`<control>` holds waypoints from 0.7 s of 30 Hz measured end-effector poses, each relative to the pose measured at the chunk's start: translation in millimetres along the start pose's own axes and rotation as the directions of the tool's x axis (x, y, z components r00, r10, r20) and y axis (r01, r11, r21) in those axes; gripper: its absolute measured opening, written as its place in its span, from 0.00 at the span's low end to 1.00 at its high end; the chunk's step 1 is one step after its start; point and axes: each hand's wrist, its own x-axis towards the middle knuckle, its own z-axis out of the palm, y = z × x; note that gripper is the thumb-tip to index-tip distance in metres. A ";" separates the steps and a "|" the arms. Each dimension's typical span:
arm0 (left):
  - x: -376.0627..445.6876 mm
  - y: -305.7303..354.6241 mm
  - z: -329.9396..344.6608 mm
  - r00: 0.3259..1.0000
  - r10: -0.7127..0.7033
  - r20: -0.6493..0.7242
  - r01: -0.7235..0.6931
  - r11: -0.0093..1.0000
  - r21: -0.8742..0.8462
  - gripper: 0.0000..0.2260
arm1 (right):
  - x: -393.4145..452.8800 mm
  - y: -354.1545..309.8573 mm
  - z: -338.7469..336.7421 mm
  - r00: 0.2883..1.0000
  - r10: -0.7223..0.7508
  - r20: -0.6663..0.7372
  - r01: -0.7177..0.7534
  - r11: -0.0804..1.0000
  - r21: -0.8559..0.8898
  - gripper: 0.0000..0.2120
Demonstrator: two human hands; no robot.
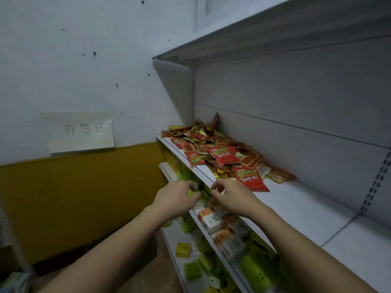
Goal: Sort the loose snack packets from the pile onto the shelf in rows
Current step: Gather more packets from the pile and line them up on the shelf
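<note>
A pile of loose red, orange and gold snack packets lies at the left end of the white shelf. One red packet lies at the pile's near edge. My left hand and my right hand hover side by side at the shelf's front edge, just short of the pile, fingers loosely curled. Neither hand visibly holds a packet. The fingertips are blurred.
An upper shelf overhangs the pile. Lower shelves carry green, yellow and orange-white packets. A wall with a paper sign stands to the left. The white shelf runs bare to the right of the pile.
</note>
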 end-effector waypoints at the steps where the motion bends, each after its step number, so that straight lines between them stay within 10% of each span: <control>1: 20.9 -7.5 -1.6 1.000 -0.007 -0.011 0.007 1.000 0.001 0.17 | 24.7 -0.3 2.4 1.000 -0.010 -0.003 0.010 1.000 0.015 0.13; 21: 371.0 -190.9 -20.9 0.998 0.024 -0.056 -0.031 0.992 -0.124 0.15 | 411.3 -29.9 63.2 1.000 -0.013 -0.018 0.013 1.000 0.000 0.11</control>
